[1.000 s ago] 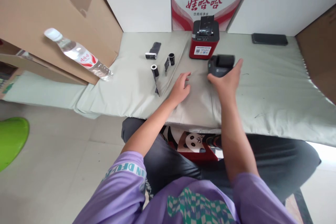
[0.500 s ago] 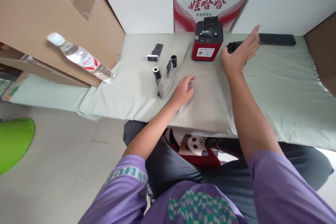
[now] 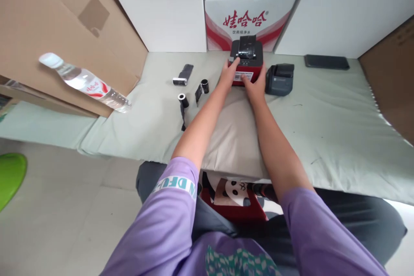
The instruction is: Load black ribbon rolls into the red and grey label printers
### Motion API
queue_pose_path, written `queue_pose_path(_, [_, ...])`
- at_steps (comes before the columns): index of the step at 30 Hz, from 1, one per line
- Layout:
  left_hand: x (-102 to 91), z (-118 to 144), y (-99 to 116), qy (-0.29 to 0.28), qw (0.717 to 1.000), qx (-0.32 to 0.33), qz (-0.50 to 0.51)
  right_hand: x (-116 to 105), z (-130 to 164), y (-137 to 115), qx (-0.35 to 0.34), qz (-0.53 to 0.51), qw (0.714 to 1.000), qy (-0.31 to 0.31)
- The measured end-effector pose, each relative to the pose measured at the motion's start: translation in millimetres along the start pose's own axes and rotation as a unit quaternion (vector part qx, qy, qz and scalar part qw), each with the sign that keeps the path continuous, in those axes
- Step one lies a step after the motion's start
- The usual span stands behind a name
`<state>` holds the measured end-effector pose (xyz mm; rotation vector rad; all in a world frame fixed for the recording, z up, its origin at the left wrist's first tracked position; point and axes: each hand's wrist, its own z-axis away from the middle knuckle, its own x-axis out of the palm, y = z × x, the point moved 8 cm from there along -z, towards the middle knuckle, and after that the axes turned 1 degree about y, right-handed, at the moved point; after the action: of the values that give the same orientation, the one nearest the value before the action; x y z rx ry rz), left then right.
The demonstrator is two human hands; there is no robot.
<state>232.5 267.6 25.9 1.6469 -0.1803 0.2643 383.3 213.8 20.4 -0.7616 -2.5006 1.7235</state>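
Note:
A red and black receipt printer [image 3: 249,63] stands on the cloth-covered table, with a strip of black paper [image 3: 247,46] coming out of its top. My left hand [image 3: 228,74] grips its left side, thumb at the top front edge. From the right, my right hand [image 3: 256,88] holds the other side, its thumb across the white label on the front. Just right of it sits a smaller dark grey portable printer [image 3: 279,80]. Left of my left forearm are small black paper rolls: one lying down [image 3: 180,81], two upright [image 3: 183,100] [image 3: 204,86], with strips unrolled.
A water bottle [image 3: 86,83] shows at the left, in front of a cardboard box [image 3: 106,26]. White cartons [image 3: 161,21] line the back of the table. A black phone [image 3: 326,62] lies at the back right, near another brown box [image 3: 391,73].
My right hand has left the portable printer and moved left onto the receipt printer. My left hand has moved up from the cloth to the receipt printer's left side. The view has shifted slightly.

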Motion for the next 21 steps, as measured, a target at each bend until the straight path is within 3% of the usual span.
queue_pose_path(3, [10.1, 12.4, 11.0, 0.028, 0.996, -0.076, 0.024, -6.8, 2.8, -11.6, 0.006, -0.001, 1.000, -0.012])
queue_pose_path(6, [7.2, 50.1, 34.1, 0.020, 0.998, -0.066, 0.001, -25.3, 18.6, -33.0, -0.004, 0.002, 1.000, -0.012])
queue_pose_path(9, [-0.5, 104.4, 53.1, -0.025, 0.998, -0.023, -0.045, -53.1, 57.1, -65.8, -0.042, -0.001, 0.999, -0.029])
queue_pose_path(13, [-17.1, 183.9, 60.4, -0.044, 0.994, 0.028, -0.100, -88.0, 127.2, -96.9, -0.061, 0.008, 0.997, -0.048])
queue_pose_path(17, [-25.2, 231.3, 47.7, -0.058, 0.988, 0.012, -0.144, -99.0, 175.5, -89.6, -0.027, 0.025, 0.997, -0.062])
queue_pose_path(21, [-27.5, 239.0, 42.9, -0.058, 0.984, 0.006, -0.165, -97.8, 189.7, -72.5, -0.003, 0.026, 0.998, -0.054])
